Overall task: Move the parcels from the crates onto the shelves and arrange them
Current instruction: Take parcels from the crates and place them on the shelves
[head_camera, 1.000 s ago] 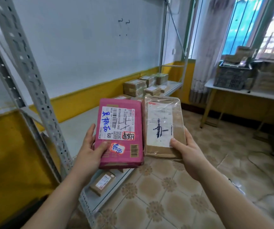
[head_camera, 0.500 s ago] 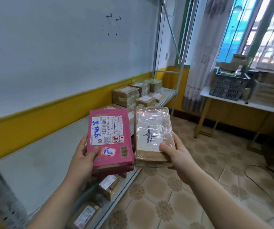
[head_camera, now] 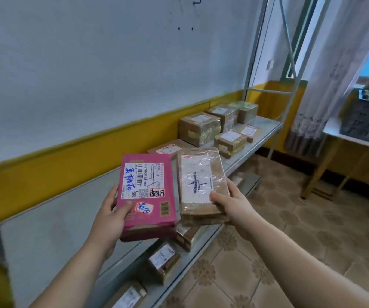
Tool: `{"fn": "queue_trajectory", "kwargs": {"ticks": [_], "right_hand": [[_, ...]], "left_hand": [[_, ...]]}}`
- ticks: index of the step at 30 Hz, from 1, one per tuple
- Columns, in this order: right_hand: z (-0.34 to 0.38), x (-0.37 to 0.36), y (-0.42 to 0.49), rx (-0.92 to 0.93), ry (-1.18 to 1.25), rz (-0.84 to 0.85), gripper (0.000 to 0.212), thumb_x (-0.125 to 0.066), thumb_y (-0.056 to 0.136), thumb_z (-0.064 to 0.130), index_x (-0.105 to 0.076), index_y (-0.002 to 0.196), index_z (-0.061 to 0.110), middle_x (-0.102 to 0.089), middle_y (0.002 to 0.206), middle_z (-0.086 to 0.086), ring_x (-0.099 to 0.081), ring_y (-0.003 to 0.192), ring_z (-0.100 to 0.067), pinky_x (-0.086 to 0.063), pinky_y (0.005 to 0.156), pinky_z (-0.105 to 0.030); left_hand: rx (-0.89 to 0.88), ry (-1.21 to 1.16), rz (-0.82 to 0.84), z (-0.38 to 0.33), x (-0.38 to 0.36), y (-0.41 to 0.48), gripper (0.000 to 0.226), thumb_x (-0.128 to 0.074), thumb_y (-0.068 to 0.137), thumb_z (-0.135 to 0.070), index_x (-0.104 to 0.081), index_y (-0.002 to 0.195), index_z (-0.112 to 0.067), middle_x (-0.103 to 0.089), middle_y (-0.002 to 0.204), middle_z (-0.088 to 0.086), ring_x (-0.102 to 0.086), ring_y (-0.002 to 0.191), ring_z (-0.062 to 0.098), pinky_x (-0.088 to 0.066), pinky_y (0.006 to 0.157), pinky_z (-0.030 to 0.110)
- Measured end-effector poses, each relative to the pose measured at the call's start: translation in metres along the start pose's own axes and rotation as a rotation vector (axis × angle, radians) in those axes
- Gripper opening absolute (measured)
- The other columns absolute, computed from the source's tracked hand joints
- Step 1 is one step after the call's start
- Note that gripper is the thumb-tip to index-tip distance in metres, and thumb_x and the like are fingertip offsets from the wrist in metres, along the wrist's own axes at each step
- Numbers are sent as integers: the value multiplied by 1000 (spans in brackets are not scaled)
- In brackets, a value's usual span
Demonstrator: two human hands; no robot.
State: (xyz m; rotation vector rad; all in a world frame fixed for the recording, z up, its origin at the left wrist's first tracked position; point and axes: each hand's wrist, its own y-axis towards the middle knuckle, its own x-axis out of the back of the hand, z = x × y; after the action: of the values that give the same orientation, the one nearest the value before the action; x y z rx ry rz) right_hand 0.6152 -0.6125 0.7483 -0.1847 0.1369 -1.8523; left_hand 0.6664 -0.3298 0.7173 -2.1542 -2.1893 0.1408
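Parcels in hand, which ones?

— A pink parcel in the left hand and a brown parcel, wrapped in clear tape, in the right hand. Side by side, labels up, edges almost touching.

How do the hands grip?

— Each holds its near end: thumb pressed on the top face, fingers wrapped beneath.

Where are they against the shelving?

— In the air over the front edge of the upper shelf. At its far end stand other parcels; more lie on the lower shelf.

And the crate?

— A dark crate on the table at the right, well apart.
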Motion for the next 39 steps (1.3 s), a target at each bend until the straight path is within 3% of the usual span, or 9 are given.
{"fn": "queue_trajectory", "kwargs": {"ticks": [10,13,17,21,26,29,31,34,39], "right_hand": [[5,-36,131,-83,-190,342,77,-69,89,24,-27,152,36,-57,135,-2,-65,98,-17,-55,79,-31],[-5,-54,149,-116,-269,422,72,-66,92,26,-27,152,34,-56,137,-4,-63,107,-24,-54,91,-43],[-18,-84,158,-124,-369,563,61,-62,95,29,-30,146,39,-59,114,8,-64,94,-15,-54,71,-33],[-34,-117,170,-163,-392,598,66,-64,93,25,-29,149,32,-56,136,-5,-64,105,-23,-55,93,-45],[-44,-156,178,-185,-415,619,66,-61,95,27,-26,150,30,-56,129,-1,-62,97,-16,-51,63,-25],[-50,-181,184,-175,-429,569,52,-59,94,26,-36,141,25,-57,127,-2,-60,101,-21,-56,81,-36],[-54,-195,188,-118,-508,512,49,-59,92,25,-39,136,18,-55,132,-9,-57,109,-25,-49,97,-45],[-52,-207,192,113,-738,489,72,-64,87,35,-26,148,23,-35,147,-11,-44,128,-31,-38,109,-49],[-38,-210,207,732,-1306,896,76,-41,86,68,-19,153,42,-1,165,2,4,151,-22,-3,121,-48]], "left_hand": [[91,3,-326,20,0,38,42,-58,96,-24,-47,128,-48,-74,93,-12,-73,82,17,-56,58,34],[144,1,-436,26,12,30,40,-58,96,-25,-48,127,-48,-75,94,-6,-73,82,17,-57,60,36],[219,25,-546,35,43,22,36,-59,96,-26,-47,124,-46,-74,94,-1,-74,76,18,-57,57,35],[304,18,-610,48,76,16,37,-59,96,-23,-47,124,-44,-74,94,3,-74,78,23,-57,66,43],[379,45,-620,59,108,15,53,-60,95,-20,-37,141,-36,-71,100,5,-73,80,25,-57,63,40],[417,191,-602,62,119,23,48,-61,94,-17,-41,137,-30,-68,101,1,-71,83,24,-58,70,42],[388,346,-597,61,124,32,41,-62,93,-13,-46,128,-27,-66,103,-1,-68,86,19,-58,72,41],[246,700,-579,56,125,50,45,-66,89,-18,-50,130,-18,-61,119,6,-60,102,20,-52,85,43],[361,1123,-504,59,106,80,72,-51,89,-60,-24,149,-31,-20,158,4,-13,146,29,-18,112,59]]}}
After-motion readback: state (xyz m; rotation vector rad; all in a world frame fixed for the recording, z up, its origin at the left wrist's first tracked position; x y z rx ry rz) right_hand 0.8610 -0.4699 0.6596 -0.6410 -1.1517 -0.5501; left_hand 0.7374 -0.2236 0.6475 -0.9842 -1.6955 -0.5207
